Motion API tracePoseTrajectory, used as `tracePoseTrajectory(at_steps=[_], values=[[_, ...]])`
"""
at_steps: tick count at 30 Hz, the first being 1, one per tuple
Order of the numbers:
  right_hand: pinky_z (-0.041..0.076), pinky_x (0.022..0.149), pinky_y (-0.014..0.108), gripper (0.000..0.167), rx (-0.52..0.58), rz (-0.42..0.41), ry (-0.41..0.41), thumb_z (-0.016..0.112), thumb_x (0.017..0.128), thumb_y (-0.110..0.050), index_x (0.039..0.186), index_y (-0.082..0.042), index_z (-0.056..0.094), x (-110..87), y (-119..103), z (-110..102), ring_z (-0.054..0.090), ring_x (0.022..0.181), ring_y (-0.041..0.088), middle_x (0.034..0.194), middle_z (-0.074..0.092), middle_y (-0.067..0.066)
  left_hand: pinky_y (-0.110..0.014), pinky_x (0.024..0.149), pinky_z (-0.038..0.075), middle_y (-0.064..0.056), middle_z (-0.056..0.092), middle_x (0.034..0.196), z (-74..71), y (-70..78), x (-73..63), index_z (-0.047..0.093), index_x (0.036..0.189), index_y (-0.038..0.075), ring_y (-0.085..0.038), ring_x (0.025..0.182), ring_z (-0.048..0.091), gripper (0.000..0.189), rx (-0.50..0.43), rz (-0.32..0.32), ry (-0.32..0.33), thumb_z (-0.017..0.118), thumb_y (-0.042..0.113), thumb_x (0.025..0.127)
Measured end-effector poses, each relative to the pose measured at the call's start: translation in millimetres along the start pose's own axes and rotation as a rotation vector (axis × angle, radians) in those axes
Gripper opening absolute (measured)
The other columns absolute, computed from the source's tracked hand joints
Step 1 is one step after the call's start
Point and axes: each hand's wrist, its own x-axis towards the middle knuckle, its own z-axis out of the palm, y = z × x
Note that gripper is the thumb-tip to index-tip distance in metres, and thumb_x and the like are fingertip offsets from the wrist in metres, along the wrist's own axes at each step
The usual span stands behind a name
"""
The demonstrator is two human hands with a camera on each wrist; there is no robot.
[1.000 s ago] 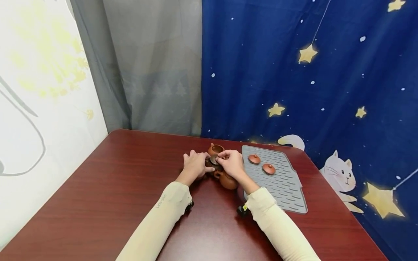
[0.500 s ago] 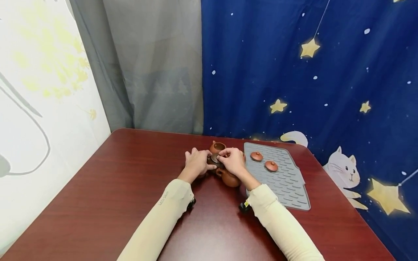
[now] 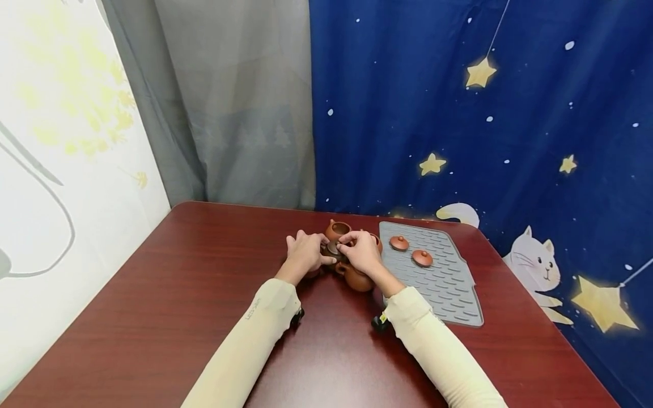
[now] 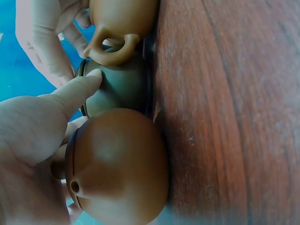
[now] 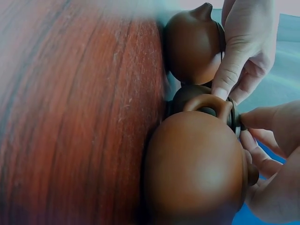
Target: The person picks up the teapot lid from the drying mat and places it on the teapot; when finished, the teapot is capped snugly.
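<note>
Left hand point(image 3: 304, 255): it grips the dark pot point(image 4: 119, 89), thumb on the side; squeeze too softly and the pot could twist.
Right hand point(image 3: 363, 253): it pinches the dark lid point(image 3: 333, 248); if your fingertips slip, the lid could drop and chip.
Dark pot: stands on the table point(image 3: 204, 272), in among the brown pots.
Dark lid: at the pot's mouth; I can't tell if it's all the way down. A crooked push or pull could jam it.
Near brown pot point(image 5: 197, 164): its handle point(image 5: 206, 100) is very close, maybe touching. Your right wrist could bump it over.
Left brown pot point(image 4: 117, 164): under your left hand, easy to knock.
</note>
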Motion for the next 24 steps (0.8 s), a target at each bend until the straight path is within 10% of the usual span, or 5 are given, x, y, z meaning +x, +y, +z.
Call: tracePoseTrajectory(at_steps=[24], values=[[0.033,0.112,0.040,0.008,0.026,-0.055,-0.025,0.077,0.085,-0.006,0.092,-0.006,0.076,0.2,2.5,-3.0,0.067,0.083,0.022,0.087,0.074,0.004,-0.049,0.090,0.027,0.000,0.067,0.103,1.1,-4.0,5.2,0.069,0.122,0.025,-0.027,0.107,0.045,0.054,-0.028,0.000,-0.004,0.080,0.054,0.078]])
